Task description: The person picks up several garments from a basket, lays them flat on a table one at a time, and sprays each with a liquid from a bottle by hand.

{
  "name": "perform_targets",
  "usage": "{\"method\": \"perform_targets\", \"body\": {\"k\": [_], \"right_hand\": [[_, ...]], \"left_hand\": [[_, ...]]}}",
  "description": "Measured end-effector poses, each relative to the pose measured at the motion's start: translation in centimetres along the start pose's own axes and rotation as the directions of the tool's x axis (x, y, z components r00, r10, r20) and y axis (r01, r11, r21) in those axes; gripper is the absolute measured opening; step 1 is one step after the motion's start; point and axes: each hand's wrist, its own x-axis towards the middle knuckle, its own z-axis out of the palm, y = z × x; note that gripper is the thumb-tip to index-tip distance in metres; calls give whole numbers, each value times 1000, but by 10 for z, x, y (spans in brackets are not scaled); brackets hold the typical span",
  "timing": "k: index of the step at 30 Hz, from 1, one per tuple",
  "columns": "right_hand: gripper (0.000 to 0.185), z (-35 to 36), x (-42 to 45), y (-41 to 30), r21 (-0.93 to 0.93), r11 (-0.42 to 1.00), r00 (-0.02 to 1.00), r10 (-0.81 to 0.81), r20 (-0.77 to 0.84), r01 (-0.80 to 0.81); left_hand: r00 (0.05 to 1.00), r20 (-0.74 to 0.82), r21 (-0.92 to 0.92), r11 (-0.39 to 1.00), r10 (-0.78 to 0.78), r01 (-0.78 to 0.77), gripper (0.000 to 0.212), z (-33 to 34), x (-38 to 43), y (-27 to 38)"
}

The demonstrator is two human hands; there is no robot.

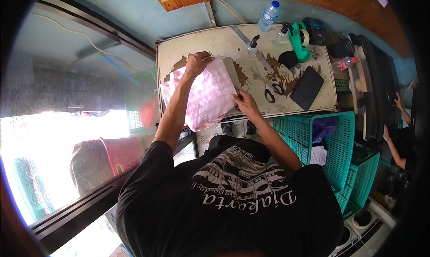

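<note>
A flat folded bundle of pink-and-white checked cloth (pixel 211 92), with a glossy surface like clear plastic over it, lies at the left of the worktable (pixel 208 38). My left hand (pixel 198 64) grips its far edge, fingertips pinching near the top corner. At the near right corner my right hand (pixel 248 105) holds the edge, thumb on top and fingers beneath. A grey flat sheet (pixel 232 70) shows beneath the bundle's right side. The bundle's near end hangs slightly past the table's front edge.
Right of the bundle lie scissors (pixel 268 92), a ruler (pixel 263 60), a spray bottle (pixel 252 43) and a black tablet-like slab (pixel 307 88). Behind them stand a water bottle (pixel 268 17) and a green tape dispenser (pixel 299 45). Green plastic baskets (pixel 336 146) hold cloth. Another person's hands (pixel 386 132) show far right.
</note>
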Motion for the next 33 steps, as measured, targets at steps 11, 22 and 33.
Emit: {"method": "perform_targets", "body": {"k": [11,22,33], "right_hand": [[64,-2,31,-21,-193,979,987,42,-153,-71],[93,-1,41,-31,17,962,938,262,228,-272],[90,-26,28,-33,50,969,945,222,242,-240]], "left_hand": [[675,-731,109,960,-99,258,34,-52,-85,8],[701,-397,-180,799,-592,573,50,-31,-148,-31],[748,-464,-244,880,-475,408,38,-50,-117,49]]}}
